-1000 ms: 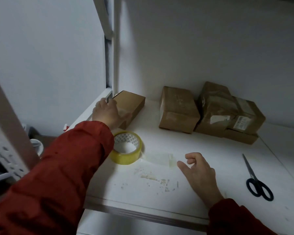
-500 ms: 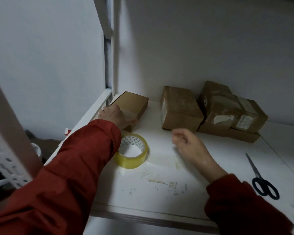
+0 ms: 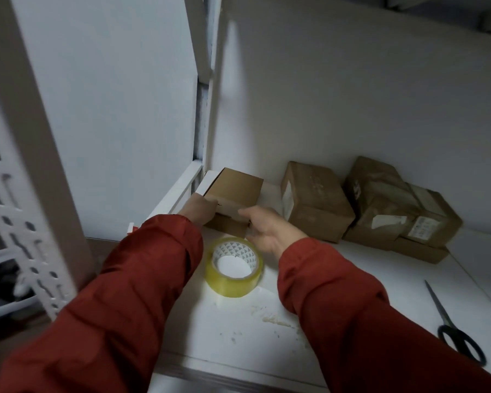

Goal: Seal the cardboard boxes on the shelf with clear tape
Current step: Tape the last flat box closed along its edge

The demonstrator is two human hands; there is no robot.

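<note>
Small cardboard box sits in the back-left corner of the shelf, against the wall, its lid flap not fully down along the near edge.

Left-hand grip: closed on the box's near-left corner, fingers curled over the edge.

Right-hand grip: at the near-right corner, thumb laid along the top front edge, fingers curled against the side. It holds the box. The hand is blurred, and I cannot tell whether it also carries a strip of tape.

Tape roll, yellowish clear, lies flat just in front of the box, between the two red sleeves.

Taped brown box stands to the right of the small one. Further right is a stack of wrapped parcels with white labels.

Black-handled scissors lie at the right of the shelf, well apart from both hands.
</note>
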